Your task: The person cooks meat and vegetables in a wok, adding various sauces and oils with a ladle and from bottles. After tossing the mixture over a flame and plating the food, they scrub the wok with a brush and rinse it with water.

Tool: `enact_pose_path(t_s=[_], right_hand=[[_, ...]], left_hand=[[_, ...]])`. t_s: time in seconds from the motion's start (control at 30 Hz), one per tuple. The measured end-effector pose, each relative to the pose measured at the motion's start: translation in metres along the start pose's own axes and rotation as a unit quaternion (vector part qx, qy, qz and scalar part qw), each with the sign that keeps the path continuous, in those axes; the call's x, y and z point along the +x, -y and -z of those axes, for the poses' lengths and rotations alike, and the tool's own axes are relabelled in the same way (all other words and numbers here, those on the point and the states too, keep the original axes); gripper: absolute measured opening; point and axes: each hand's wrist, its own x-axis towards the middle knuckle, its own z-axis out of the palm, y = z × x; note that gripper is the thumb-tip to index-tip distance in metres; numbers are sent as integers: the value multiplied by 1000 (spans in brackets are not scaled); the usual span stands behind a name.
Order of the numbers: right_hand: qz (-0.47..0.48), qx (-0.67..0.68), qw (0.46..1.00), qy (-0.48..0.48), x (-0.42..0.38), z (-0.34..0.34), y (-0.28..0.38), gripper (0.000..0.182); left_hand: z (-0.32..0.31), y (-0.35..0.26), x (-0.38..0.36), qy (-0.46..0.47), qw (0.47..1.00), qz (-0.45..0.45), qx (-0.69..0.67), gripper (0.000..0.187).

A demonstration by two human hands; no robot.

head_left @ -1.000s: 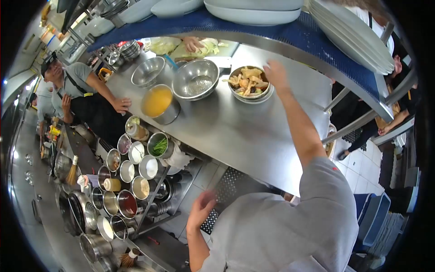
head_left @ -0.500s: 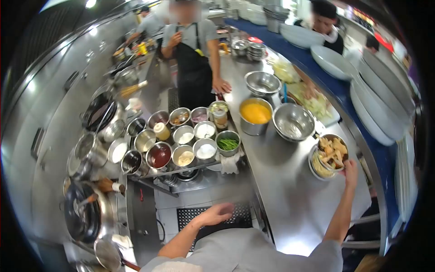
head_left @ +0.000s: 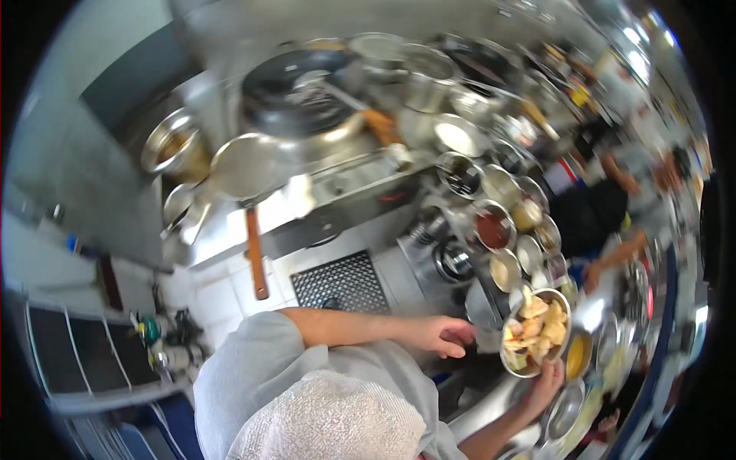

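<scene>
My right hand (head_left: 546,385) grips the near rim of a round metal bowl (head_left: 509,354). Pale yellow and orange-brown chunks of food (head_left: 541,326) fill that bowl. To the bowl's left, my left hand (head_left: 445,336) is stretched out over the floor side, with fingers loosely apart and holding nothing. Just beyond the hands stand metal containers, among them one of dark red sauce (head_left: 493,228) and one of pale paste (head_left: 504,271).
A black wok (head_left: 287,96) with a ladle sits on the stove at the back. A strainer (head_left: 247,169) with a wooden handle juts over the stove's edge. A perforated mat (head_left: 340,284) lies on the floor. A co-worker in a black apron (head_left: 586,218) stands at the right.
The view has swung left toward the stove. My right hand has lifted the bowl of chunks off the counter and brought it beside the sauce containers, nearer my left hand.
</scene>
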Motion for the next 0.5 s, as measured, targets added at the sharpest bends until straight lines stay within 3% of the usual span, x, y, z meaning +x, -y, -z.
enact_pose_path(t_s=[0.1,0.13,0.2,0.23,0.27,0.33,0.4,0.5], right_hand=[[-49,80,986,141,41,-149,-20,15],[-53,107,977,178,49,-197,-25,14],[-82,146,945,282,60,-283,-34,15],[-86,130,936,316,61,-320,-33,17],[-90,117,922,357,60,-362,-32,18],[-67,126,894,424,56,-430,-45,20],[-102,142,835,523,34,-489,-34,23],[-146,95,762,623,27,-560,-59,24]], left_hand=[[46,-20,-49,-140,982,-73,-104,99],[62,-28,-64,-184,970,-143,-64,96],[83,-57,-114,-298,938,-174,-25,91],[101,-54,-132,-366,919,-144,-22,85],[107,-63,-154,-415,886,-205,-37,80],[109,-69,-188,-517,824,-223,-59,78],[119,-63,-210,-636,745,-190,-66,78],[128,-64,-234,-691,659,-265,-134,80]])
